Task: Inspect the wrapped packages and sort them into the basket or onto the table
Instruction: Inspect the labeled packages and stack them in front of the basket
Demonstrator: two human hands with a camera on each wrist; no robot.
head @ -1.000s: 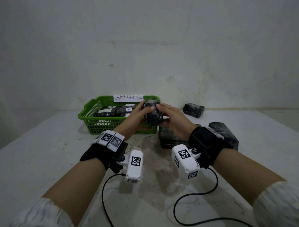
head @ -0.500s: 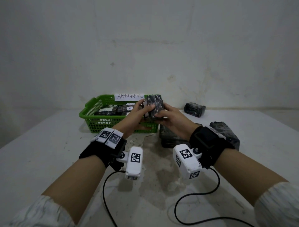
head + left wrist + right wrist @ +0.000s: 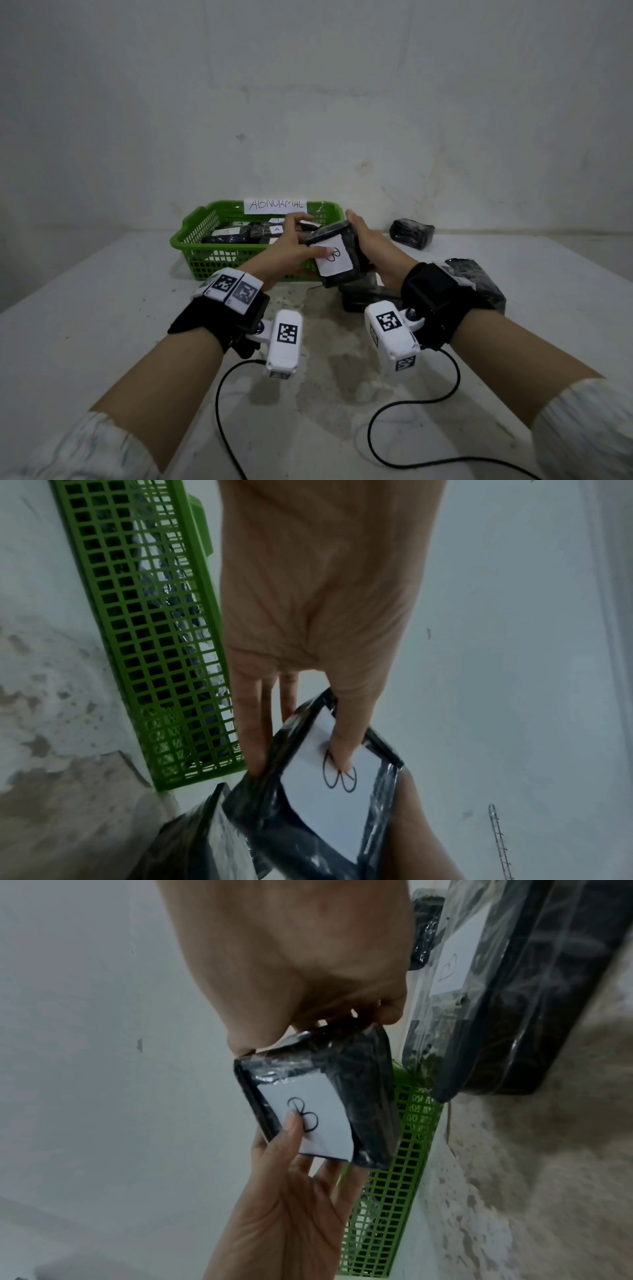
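Note:
A black plastic-wrapped package (image 3: pixel 346 236) is held above the table between both hands, just right of the green basket (image 3: pixel 181 240). Its white label marked "B" (image 3: pixel 337 265) faces me. My left hand (image 3: pixel 303 240) pinches it, thumb on the label (image 3: pixel 342 756) and fingers behind the wrap (image 3: pixel 255 739). My right hand (image 3: pixel 361 236) grips the package's right side, its fingers curled over the far edge. The right wrist view shows the package (image 3: pixel 363 1091) tilted, with the left thumb on the label.
The basket (image 3: pixel 147 642) bears an "ABNORMAL" sign (image 3: pixel 275 205) and holds several labelled black packages. Three more wrapped packages lie on the white table: one by the wall (image 3: pixel 412 233), one at the right (image 3: pixel 483 284), one under my hands (image 3: pixel 359 298). Cables trail near me.
The package has been turned and brought slightly lower and nearer, so its white "B" label now faces me. My left thumb has moved onto the label.

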